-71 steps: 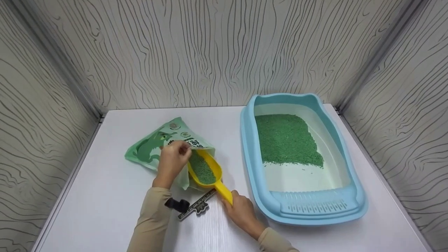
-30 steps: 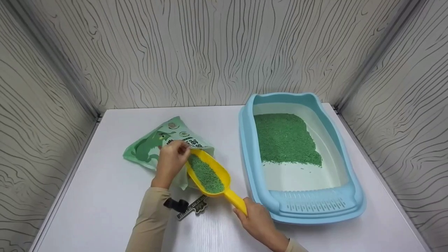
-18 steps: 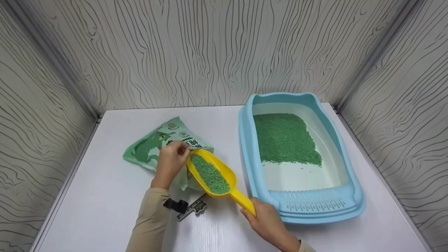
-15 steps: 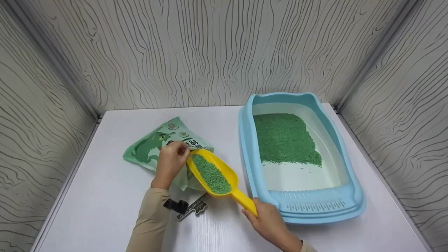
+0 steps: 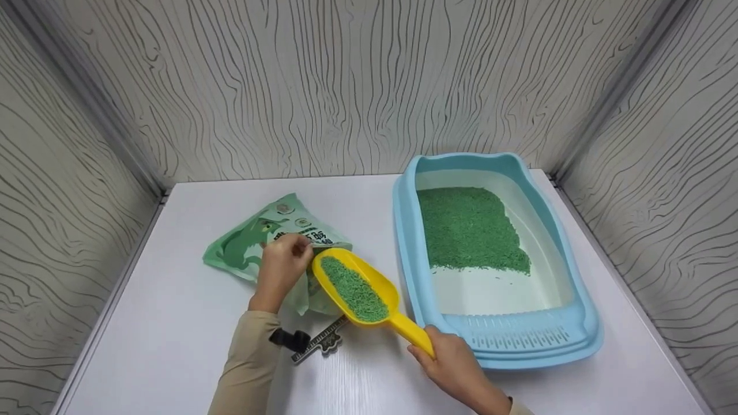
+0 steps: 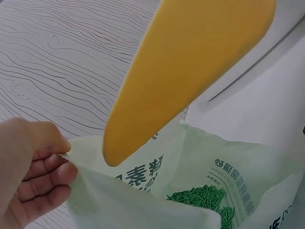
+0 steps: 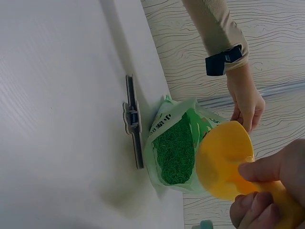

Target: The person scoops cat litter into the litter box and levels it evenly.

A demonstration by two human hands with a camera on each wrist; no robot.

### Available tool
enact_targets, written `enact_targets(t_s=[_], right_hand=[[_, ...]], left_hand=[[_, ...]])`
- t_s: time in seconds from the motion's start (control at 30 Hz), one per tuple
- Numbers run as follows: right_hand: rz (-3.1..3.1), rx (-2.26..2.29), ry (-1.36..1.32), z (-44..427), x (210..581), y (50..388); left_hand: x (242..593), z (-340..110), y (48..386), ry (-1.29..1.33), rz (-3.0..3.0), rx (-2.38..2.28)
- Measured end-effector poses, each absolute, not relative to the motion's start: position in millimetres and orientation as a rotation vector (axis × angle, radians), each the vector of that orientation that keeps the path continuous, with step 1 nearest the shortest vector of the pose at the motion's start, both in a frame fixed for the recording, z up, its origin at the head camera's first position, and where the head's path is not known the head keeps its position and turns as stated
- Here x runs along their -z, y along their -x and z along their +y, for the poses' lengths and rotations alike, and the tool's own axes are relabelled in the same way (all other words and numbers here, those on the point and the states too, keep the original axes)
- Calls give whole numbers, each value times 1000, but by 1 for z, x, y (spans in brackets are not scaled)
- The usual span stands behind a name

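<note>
A yellow scoop [image 5: 385, 289] carries a heap of green pellets [image 5: 357, 293]. My right hand [image 5: 456, 369] grips its handle, thumb along the top in the right wrist view. Its front end lies by the mouth of a light green printed bag [image 5: 242, 245], which lies on the table. My left hand [image 5: 282, 259] pinches the bag's upper edge between thumb and fingers, close up in the left wrist view [image 6: 40, 174]. More green pellets [image 7: 175, 151] show inside the open bag in the right wrist view. In the left wrist view the scoop's underside [image 6: 186, 71] hangs above the bag.
A light blue litter box [image 5: 409, 253] stands at the right, with green pellets [image 5: 470, 230] spread over its far part and a slotted front step. A dark sealing clip [image 5: 323, 341] lies on the white table [image 5: 167, 323] in front of the bag. Patterned walls surround the table.
The scoop, loaded with pellets, has come out of the bag's mouth toward the lower right with my right hand. My left hand keeps its hold on the bag's edge.
</note>
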State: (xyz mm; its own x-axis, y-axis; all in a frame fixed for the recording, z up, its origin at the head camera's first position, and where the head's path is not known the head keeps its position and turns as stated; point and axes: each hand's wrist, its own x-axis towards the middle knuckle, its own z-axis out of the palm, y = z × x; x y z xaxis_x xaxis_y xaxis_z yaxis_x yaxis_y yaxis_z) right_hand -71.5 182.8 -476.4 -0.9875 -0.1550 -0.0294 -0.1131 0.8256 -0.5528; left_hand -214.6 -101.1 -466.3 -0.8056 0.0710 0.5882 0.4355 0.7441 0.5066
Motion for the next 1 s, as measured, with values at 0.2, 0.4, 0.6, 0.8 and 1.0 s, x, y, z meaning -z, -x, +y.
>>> enact_targets(t_s=[0.2,0.4,0.6,0.8,1.0], right_hand=[[2937,905,232,189,469,69],[2991,916,238,197,462,68],[2980,920,194,202,457,71],[2982,907,164,206,449,72],[2971,916,117,212,442,73]], left_hand=[[467,-101,214,396,-2386,879],[466,-101,213,399,-2390,874],[466,-101,214,384,-2402,871],[466,-100,214,377,-2408,868],[467,-101,213,375,-2413,875]])
